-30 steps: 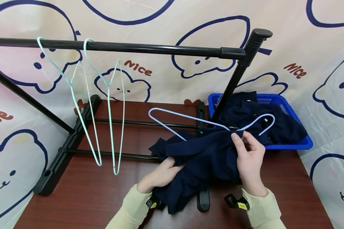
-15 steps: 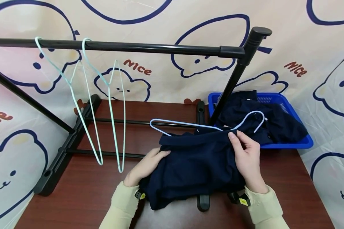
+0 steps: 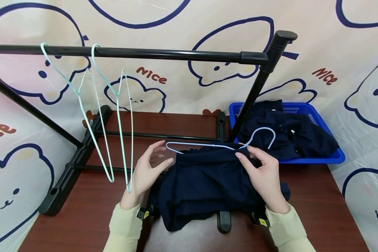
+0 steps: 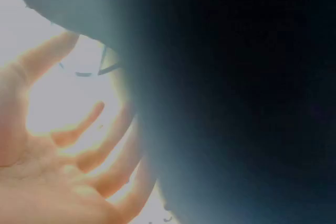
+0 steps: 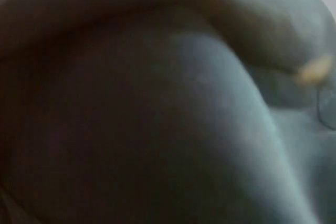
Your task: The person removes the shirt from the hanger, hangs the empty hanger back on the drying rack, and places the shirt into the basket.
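Note:
A navy garment [image 3: 208, 182] with a wide band along its top hangs spread in front of me, over the table. The light blue hanger [image 3: 195, 144] sits at this top edge, its hook pointing up and right. My right hand [image 3: 266, 175] pinches the band between thumb and fingers, just below the hook. My left hand [image 3: 143, 176] is off the cloth's left side, fingers spread and thumb apart, near the hanger's left end. In the left wrist view the dark cloth [image 4: 241, 103] fills the right side beside the spread fingers. Dark, blurred cloth covers most of the right wrist view.
A black clothes rack [image 3: 170, 53] spans the table, with two pale green hangers [image 3: 83, 108] on its bar at left. One overlaps my left hand in view. A blue basket [image 3: 335, 155] with more navy clothes stands at the back right, behind the rack's post [image 3: 255, 87].
The garment has been straightened out under the hanger. The hanger's hook has shifted left and my right hand with it. My left hand has let go of the cloth and moved up and left.

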`<state>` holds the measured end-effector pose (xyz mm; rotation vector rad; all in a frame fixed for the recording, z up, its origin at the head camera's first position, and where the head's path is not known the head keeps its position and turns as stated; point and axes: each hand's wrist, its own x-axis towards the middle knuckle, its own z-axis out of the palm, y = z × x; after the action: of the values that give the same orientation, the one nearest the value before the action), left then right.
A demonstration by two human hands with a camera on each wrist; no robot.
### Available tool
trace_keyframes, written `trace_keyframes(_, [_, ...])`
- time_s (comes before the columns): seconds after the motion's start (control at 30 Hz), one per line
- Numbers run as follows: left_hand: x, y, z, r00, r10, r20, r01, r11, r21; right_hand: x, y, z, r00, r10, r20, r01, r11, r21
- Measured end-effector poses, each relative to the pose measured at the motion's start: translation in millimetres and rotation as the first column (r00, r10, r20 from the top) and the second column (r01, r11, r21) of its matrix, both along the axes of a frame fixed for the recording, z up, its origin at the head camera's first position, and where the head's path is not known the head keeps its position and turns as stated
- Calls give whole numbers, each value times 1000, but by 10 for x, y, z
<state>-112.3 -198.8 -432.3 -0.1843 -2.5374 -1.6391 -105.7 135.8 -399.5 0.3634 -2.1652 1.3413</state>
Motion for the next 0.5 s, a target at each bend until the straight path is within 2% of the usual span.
trace_keyframes(0.13, [70, 94, 115, 988, -22, -153, 18, 999, -32, -51, 14, -131, 999, 18, -27, -17, 999, 46])
trace_keyframes(0.23, [102, 205, 144, 957, -98, -275, 68, 991, -117, -59, -33, -168, 997, 50, -54, -45, 995, 92])
trace_keyframes(0.3, [110, 292, 152, 928, -158, -338, 109, 981, -158, -54, -79, -164, 995, 76, -66, -67, 989, 131])
trace_keyframes(0.37, [108, 387, 165, 905, -211, -369, 158, 973, -169, -48, -128, -150, 992, 100, -75, -86, 981, 171])
trace_keyframes(0.5, [88, 564, 184, 888, -265, -377, 226, 963, -143, -35, -213, -125, 988, 140, -65, -123, 967, 223])
